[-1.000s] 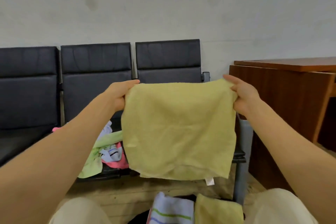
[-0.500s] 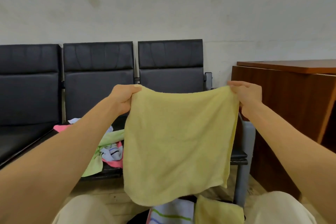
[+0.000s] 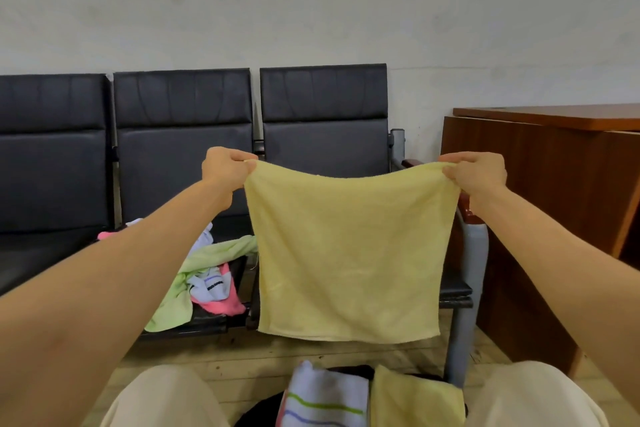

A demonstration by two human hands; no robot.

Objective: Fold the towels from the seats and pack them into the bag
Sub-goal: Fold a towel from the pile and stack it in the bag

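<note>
Yellow towel (image 3: 349, 253) is held spread by its top corners, pinched by left hand (image 3: 225, 170) and right hand (image 3: 476, 173).

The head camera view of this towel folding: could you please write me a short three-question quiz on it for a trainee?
1. True or false: the square pale yellow terry towel hangs spread out, pinched at its top corners by the left hand and the right hand.
2. Which seat holds the loose heap of green, pink and white towels? A) the black padded middle seat B) the brown wooden desk
3. Fill in: two folded towels lie between the person's knees, a white striped one and a ____ one.

Key: 1 true; 2 A; 3 yellow.
</note>
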